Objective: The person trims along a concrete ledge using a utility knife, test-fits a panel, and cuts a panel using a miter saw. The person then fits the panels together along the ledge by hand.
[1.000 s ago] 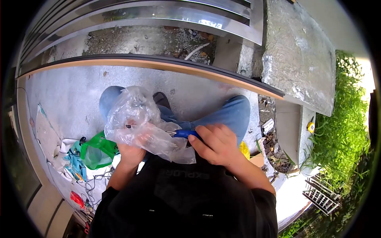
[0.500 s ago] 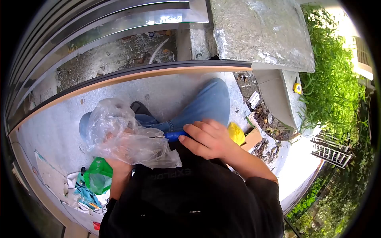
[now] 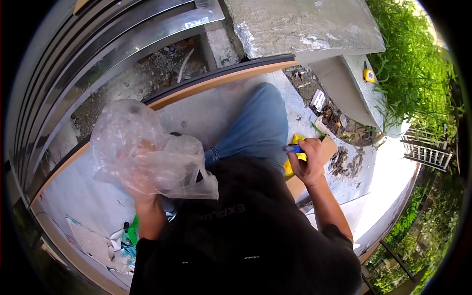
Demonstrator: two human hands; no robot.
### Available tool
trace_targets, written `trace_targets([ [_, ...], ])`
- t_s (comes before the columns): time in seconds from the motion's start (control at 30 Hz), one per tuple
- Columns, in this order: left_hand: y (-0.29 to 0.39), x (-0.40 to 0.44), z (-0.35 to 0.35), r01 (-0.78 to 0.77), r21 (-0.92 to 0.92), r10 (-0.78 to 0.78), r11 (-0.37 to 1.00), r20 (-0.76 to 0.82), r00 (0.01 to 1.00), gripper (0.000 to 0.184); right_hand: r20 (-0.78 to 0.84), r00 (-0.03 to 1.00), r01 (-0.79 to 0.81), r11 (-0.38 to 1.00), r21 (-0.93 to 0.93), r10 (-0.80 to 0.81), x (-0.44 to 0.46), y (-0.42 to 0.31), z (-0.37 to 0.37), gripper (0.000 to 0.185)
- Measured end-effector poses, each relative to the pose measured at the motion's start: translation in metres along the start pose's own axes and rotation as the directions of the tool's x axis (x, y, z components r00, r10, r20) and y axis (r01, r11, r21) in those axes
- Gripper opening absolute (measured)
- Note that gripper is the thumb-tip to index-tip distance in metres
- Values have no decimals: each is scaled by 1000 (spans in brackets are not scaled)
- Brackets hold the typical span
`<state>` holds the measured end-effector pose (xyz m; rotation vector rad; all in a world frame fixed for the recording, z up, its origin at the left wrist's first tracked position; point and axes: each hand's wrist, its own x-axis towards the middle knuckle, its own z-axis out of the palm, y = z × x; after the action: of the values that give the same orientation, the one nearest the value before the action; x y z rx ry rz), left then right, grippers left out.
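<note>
A crumpled clear plastic bag is bunched around my left hand. The hand shows blurred through the film, with its fingers bent and gripping the bag. Away to the right, my right hand is closed around a blue-handled tool. The tool's handle end points left, and its exact kind is hard to make out. Just behind that hand lies a yellow object, partly covered by my fingers.
A brown cardboard piece lies near the yellow object. A yellow tape measure rests on the concrete ledge. Metal railing bars and a wood-coloured rail run in front. Green and teal items lie at lower left.
My right hand has moved right with the blue-handled tool, away from the plastic bag. My left hand and the bag have shifted slightly up and left. The view has turned a little.
</note>
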<state>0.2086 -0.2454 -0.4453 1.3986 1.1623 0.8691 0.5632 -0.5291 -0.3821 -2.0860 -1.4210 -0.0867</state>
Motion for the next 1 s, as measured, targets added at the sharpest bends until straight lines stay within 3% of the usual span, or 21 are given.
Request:
trace_targets([
  [0.1, 22, 23, 3, -23, -142, 23, 990, -1, 1000, 50, -69, 916, -399, 916, -43, 396, -36, 46, 8, 50],
  [0.2, 28, 29, 22, -39, -166, 53, 985, 80, 995, 49, -82, 658, -752, 660, -10, 749, -75, 87, 28, 53],
  [0.27, 36, 25, 39, -53, -170, 80, 984, 157, 984, 48, -209, 717, -696, 666, -268, 665, -109, 112, 55, 58],
  [0.3, 42, 24, 45, -60, -176, 95, 983, 195, 976, 48, -161, 653, -757, 628, -183, 740, -106, 103, 61, 62],
  [0.33, 49, 23, 54, -73, -183, 118, 980, 247, 962, 47, -25, 722, -686, 712, -153, 691, -91, 84, 61, 59],
  [0.37, 57, 21, 63, -86, -190, 141, 978, 295, 945, 47, 182, 681, -728, 683, 60, 709, -63, 55, 60, 57],
  [0.4, 65, 19, 75, -105, -199, 170, 974, 350, 921, 47, 392, 632, -771, 594, 230, 669, -39, 25, 60, 50],
  [0.43, 73, 19, 90, -132, -214, 210, 968, 403, 891, 46, 618, 571, -803, 211, 557, 540, -13, -10, 60, 47],
  [0.47, 82, 20, 106, -164, -234, 257, 958, 456, 852, 46, 702, 640, -722, -68, 688, 311, 4, -37, 63, 42],
  [0.5, 89, 20, 122, -200, -261, 310, 944, 499, 810, 46, 732, 658, -733, -76, 676, 175, 40, -69, 42, 40],
  [0.53, 96, 21, 137, -245, -286, 366, 926, 532, 763, 45, 577, 810, -584, 237, 777, 103, 46, -82, 42, 36],
  [0.6, 110, 22, 160, -321, -328, 458, 888, 583, 671, 45, 583, 811, -583, -178, 793, -60, 60, -91, 52, 31],
  [0.63, 117, 24, 168, -349, -321, 474, 881, 613, 633, 45, 570, 820, -571, -170, 803, -57, 65, -94, 57, 31],
  [0.67, 123, 27, 174, -475, -274, 527, 836, 640, 559, 46, 586, 810, -517, -438, 736, 28, 67, -97, 63, 29],
  [0.7, 138, 23, 176, -199, -284, 345, 938, 708, 616, 47, 618, 779, -403, -672, 621, 104, 67, -99, 64, 28],
  [0.73, 141, 23, 182, -203, -293, 355, 934, 713, 605, 47, 608, 785, -393, -667, 633, 115, 69, -95, 61, 28],
  [0.83, 146, 23, 197, -204, -226, 304, 953, 743, 596, 37, 578, 741, -226, -685, 693, 341, 74, -85, 51, 22],
  [0.87, 145, 21, 201, -241, -197, 298, 950, 800, 521, 39, 570, 742, -216, -680, 700, 351, 74, -78, 48, 22],
  [0.9, 145, 19, 204, -279, -167, 282, 946, 850, 444, 42, 527, 720, -170, -621, 765, 452, 72, -67, 43, 16],
  [1.0, 157, 12, 201, -398, -29, 193, 917, 905, 380, 47, 379, 648, -94, -425, 900, 660, 47, -14, 9, 10],
])
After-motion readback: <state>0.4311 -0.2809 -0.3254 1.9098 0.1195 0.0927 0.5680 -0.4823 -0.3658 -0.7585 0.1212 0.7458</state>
